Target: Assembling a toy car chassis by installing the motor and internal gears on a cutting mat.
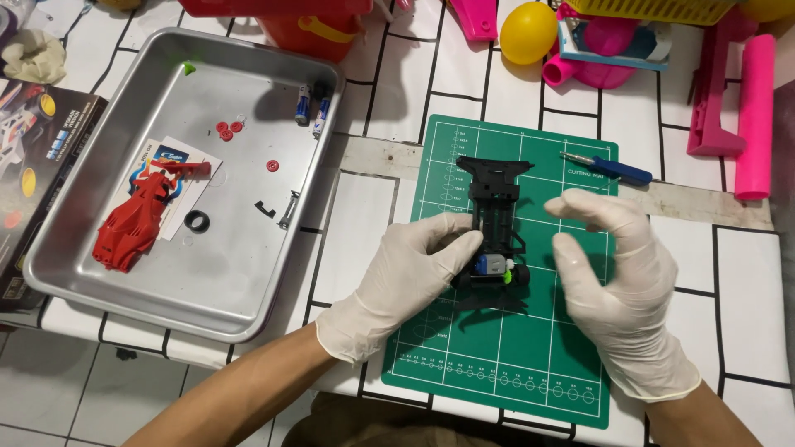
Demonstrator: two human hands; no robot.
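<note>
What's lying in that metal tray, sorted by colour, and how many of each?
In the metal tray:
Red: 5, namely the car body shell, a wing piece and 3 small round gears.
Black: 2, a tyre ring and a small bracket.
Blue and silver batteries: 2.
Green bit: 1.
Total: 10.

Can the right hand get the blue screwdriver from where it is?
Probably yes. The right hand hovers open over the green mat, holding nothing, and the blue screwdriver lies just beyond its fingertips at the mat's far edge. Nothing sits between them or on top of it.
</note>
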